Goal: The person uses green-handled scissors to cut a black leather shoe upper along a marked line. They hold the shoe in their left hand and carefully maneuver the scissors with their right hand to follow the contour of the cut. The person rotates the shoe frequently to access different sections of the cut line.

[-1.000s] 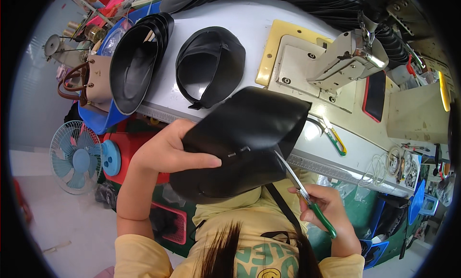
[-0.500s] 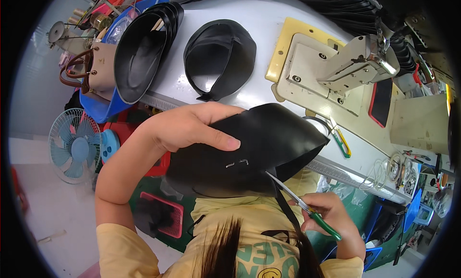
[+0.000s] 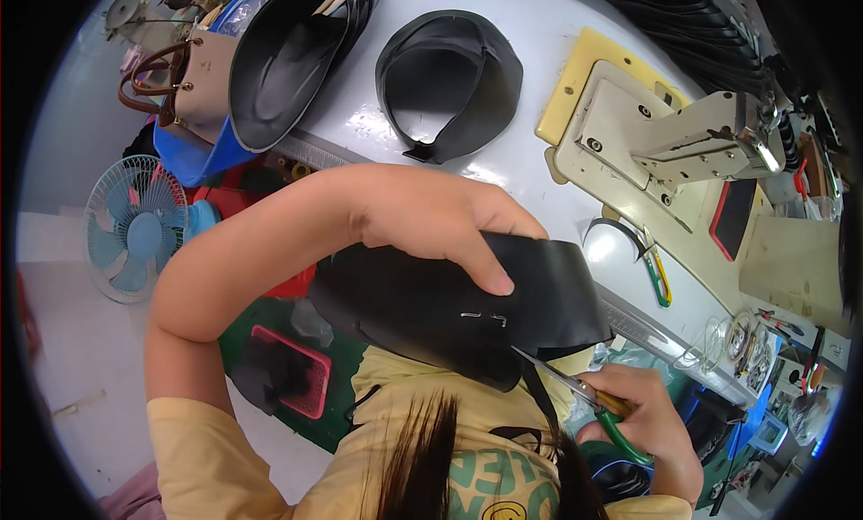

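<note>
My left hand (image 3: 440, 219) reaches over a curved black leather-like piece (image 3: 404, 291) and grips its upper part, thumb on the near face. Two small pale marks show on that face. Down at its lower right edge, my right hand (image 3: 652, 417) holds a pair of scissors (image 3: 615, 430) with green and yellow handles. The metal blades meet the piece's edge, where a narrow black strip (image 3: 539, 401) hangs down. How far the blades are apart is too small to tell.
On the white table lie a rounded black shell (image 3: 496, 88), a stack of black shells (image 3: 270, 88) and another pair of scissors (image 3: 657, 273). A sewing machine (image 3: 692, 147) stands to the right. Left are a beige handbag (image 3: 205, 80) and a blue fan (image 3: 144, 237).
The view has shifted. My left hand has moved right along the black piece, whose pointed right end now looks blunter and turned. The scissors stay at its lower edge, their yellow handle now showing.
</note>
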`<act>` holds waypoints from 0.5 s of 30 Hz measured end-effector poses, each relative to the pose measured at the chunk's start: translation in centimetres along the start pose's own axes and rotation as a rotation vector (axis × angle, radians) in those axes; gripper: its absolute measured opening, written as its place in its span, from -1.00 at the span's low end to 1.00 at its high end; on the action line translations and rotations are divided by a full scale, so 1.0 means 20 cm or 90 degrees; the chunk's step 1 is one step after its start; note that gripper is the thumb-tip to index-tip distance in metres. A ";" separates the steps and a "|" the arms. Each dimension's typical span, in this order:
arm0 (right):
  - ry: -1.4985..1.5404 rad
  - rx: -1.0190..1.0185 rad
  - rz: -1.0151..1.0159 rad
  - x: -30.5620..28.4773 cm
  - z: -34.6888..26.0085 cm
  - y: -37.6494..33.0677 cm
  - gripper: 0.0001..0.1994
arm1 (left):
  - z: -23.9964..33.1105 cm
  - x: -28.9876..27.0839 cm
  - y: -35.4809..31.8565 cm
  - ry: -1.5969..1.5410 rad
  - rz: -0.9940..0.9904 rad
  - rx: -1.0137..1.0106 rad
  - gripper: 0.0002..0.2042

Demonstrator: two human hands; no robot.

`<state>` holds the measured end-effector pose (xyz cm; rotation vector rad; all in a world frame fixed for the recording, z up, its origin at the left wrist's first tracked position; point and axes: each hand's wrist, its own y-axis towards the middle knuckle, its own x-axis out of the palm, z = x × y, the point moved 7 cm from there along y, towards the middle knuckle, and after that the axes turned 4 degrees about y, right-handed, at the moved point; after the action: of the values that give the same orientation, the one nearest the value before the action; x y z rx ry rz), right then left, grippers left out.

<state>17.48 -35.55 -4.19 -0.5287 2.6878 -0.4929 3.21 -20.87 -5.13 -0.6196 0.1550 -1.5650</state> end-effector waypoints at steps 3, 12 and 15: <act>-0.023 0.012 0.000 0.01 -0.01 0.02 -0.48 | -0.02 0.01 0.04 0.015 -0.055 0.003 -0.65; -0.049 0.032 -0.025 0.05 -0.06 0.04 -0.46 | -0.05 0.05 0.09 0.020 -0.107 -0.012 -0.68; -0.076 0.028 -0.033 0.06 -0.05 0.05 -0.47 | -0.06 0.06 0.12 0.049 -0.126 -0.010 -0.69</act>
<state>15.68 -34.97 -4.05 -0.5966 2.5487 -0.5172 4.82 -22.49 -6.83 -0.6018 0.1675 -1.7812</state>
